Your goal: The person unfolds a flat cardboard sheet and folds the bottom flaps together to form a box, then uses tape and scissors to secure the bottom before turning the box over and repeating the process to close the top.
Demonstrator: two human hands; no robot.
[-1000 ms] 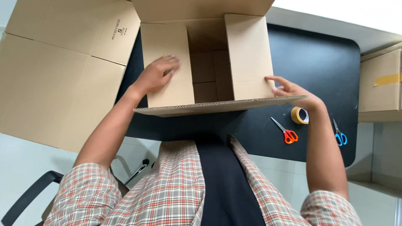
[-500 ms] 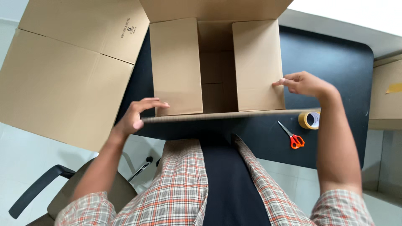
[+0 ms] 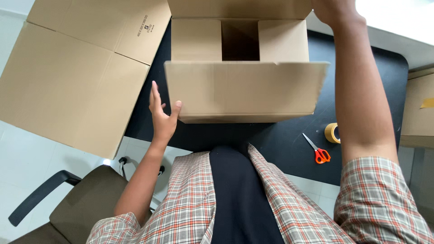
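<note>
The box [image 3: 244, 68] stands open on the black table [image 3: 280, 140], its near flap raised. The flap's left edge is touched by the open left hand [image 3: 162, 113]; the far flap is gripped by the right hand [image 3: 332, 11]. Both flaps must next be folded inward.

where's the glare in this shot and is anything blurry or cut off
Head view: the top right corner beyond the black table is blown out white; the right hand is cropped by the top edge near that glare; the cardboard box and left hand look sharp and evenly lit; the box interior is in dark shadow; the orange scissors are crisp; straight edges bow slightly towards the frame borders.
</note>
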